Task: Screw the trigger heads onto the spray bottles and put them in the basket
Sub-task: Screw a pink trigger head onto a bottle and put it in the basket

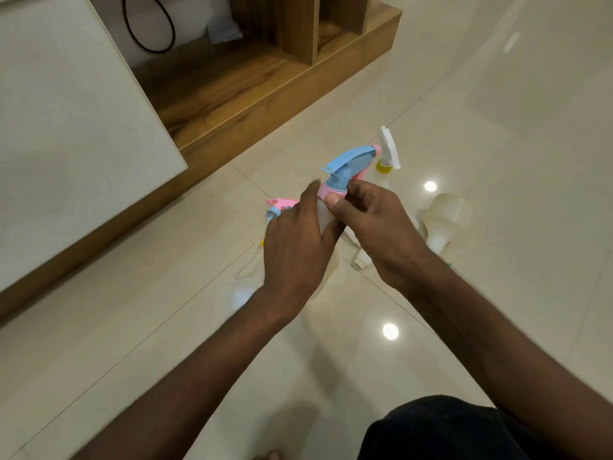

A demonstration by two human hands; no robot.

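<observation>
My left hand (297, 242) grips a translucent white spray bottle (324, 215) held above the floor; most of the bottle is hidden behind the hand. A blue and pink trigger head (351, 162) sits on the bottle's neck. My right hand (371, 215) pinches its pink collar with thumb and fingers. On the floor lie a second pink and blue trigger head (280, 207) left of my hands, a white trigger head with a yellow collar (388, 151) behind them, and a bare white bottle (446, 224) on its side to the right. No basket is in view.
A low wooden shelf unit (252, 81) runs along the back left, with a pale panel (66, 127) in front of it and a black cable (149, 28) inside. More white bottle parts (360, 257) lie under my right wrist. Glossy cream floor tiles spread all around.
</observation>
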